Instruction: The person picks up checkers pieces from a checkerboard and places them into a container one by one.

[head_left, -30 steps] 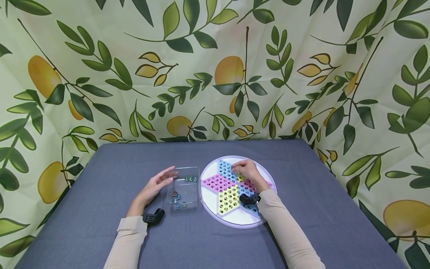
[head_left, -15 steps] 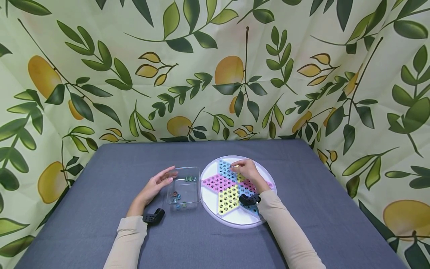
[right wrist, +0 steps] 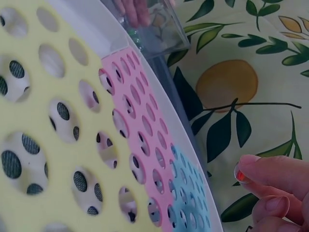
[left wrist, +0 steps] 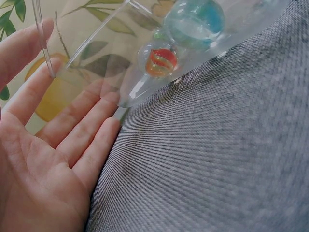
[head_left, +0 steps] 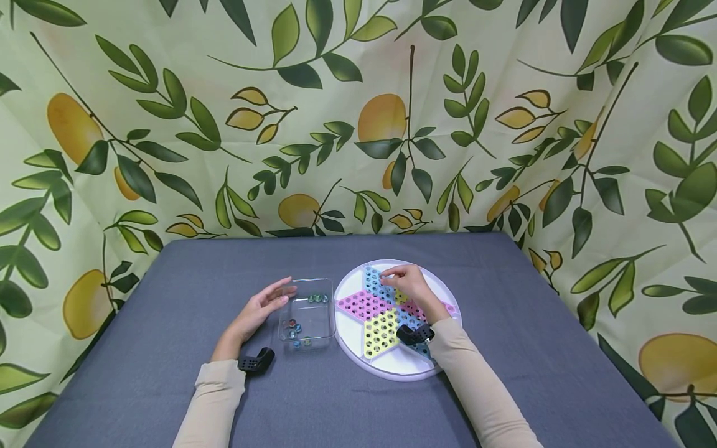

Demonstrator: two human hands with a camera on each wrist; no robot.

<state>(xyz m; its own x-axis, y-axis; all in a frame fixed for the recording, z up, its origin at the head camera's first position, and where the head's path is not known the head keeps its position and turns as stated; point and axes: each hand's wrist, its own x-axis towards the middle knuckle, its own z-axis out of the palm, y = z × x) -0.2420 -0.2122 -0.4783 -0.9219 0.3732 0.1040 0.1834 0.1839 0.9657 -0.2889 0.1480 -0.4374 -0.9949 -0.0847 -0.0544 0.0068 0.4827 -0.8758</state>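
My right hand (head_left: 412,283) hovers above the blue point at the far side of a round white Chinese checkers board (head_left: 350,351). Between its thumb and index finger it pinches a small glass marble (right wrist: 240,175) with red inside. My left hand (head_left: 259,311) rests its extended fingers against the left wall of a clear plastic box (head_left: 308,316). In the left wrist view, a marble with an orange-red swirl (left wrist: 161,62) and a larger-looking blue marble (left wrist: 195,21) show through the box wall. A row of green marbles (head_left: 317,298) lies toward the back of the box.
The box stands just left of the board on a grey cloth-covered table (head_left: 358,417). The board's star has yellow, pink and blue sections full of holes. Behind the table hangs a leaf-and-fruit patterned curtain (head_left: 336,155). Each wrist wears a black camera band (head_left: 257,361).
My right hand has moved slightly left over the blue point, keeping its pinch. The left hand and the box have stayed in place.
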